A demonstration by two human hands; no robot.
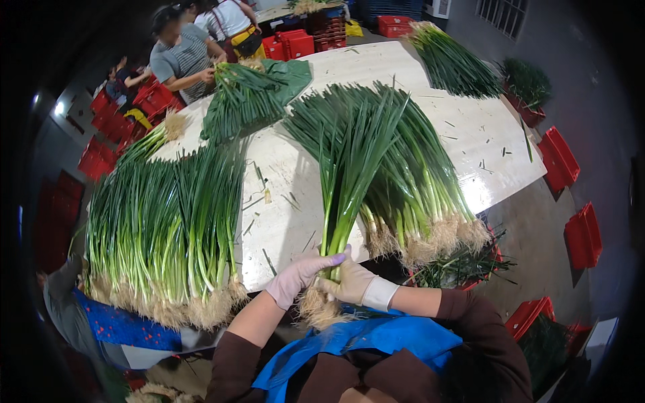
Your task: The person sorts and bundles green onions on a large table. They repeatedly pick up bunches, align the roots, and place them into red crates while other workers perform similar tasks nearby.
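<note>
Both hands wear pale gloves and close around one bunch of green onions at the table's near edge. My left hand grips the pale stems just above the roots. From the other side my right hand clasps the same stems, its thumb low by the roots. The bunch's tan roots hang over a blue apron, and its leaves point away from me. Right behind it, a larger pile of green onions lies with roots at the edge. A wide row of green onions lies to the left.
The white table carries leaf scraps and a far bunch of green onions. Across it, a person handles green onions. A red crate of leaves stands below the right edge; more red crates lie beyond. A person's grey sleeve is at left.
</note>
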